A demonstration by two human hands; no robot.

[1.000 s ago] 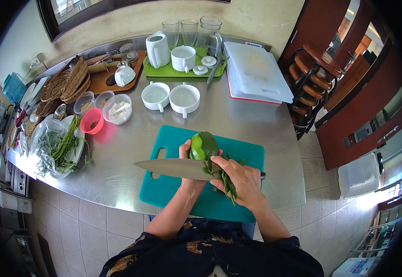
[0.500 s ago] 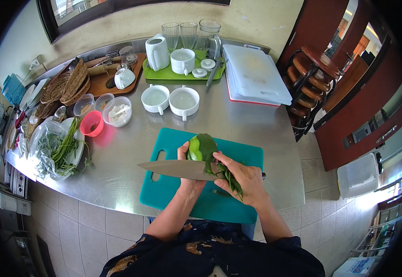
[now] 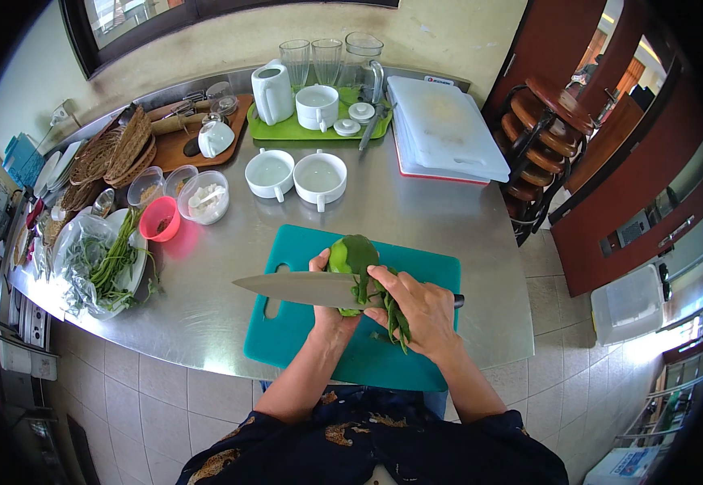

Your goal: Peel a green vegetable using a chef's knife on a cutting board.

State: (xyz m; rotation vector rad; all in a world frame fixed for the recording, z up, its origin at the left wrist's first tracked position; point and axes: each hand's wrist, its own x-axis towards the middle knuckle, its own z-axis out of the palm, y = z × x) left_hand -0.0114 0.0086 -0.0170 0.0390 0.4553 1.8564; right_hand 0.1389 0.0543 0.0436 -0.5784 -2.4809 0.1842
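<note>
In the head view, a green fruit [image 3: 359, 252] is held up over the middle of the blue-green board [image 3: 283, 343]. Its skin is dark green and shiny, with a bright light green part on the left side where the skin is off. Long dark green strips of peel [image 3: 397, 321] hang over the right part of the board, by the right hand [image 3: 428, 314]. That hand is curled closed on the black handle of a big knife [image 3: 295, 288], and one finger reaches to the fruit. The blade lies across the front of the fruit, tip to the left. The left hand [image 3: 334, 321] is bent around the fruit, holding it from the left and below; I cannot tell if the fruit touches the board

Past the board stand two white bowls [image 3: 319, 179] with handles. To the left of the board, up a bit, a pink cup [image 3: 159, 218] has some dark bits in it, and a clear tub [image 3: 208, 196] beside it has white stuff in it. Further left of the board, a white plate [image 3: 137, 271] holds leafy greens [image 3: 117, 263] with long stems
</note>
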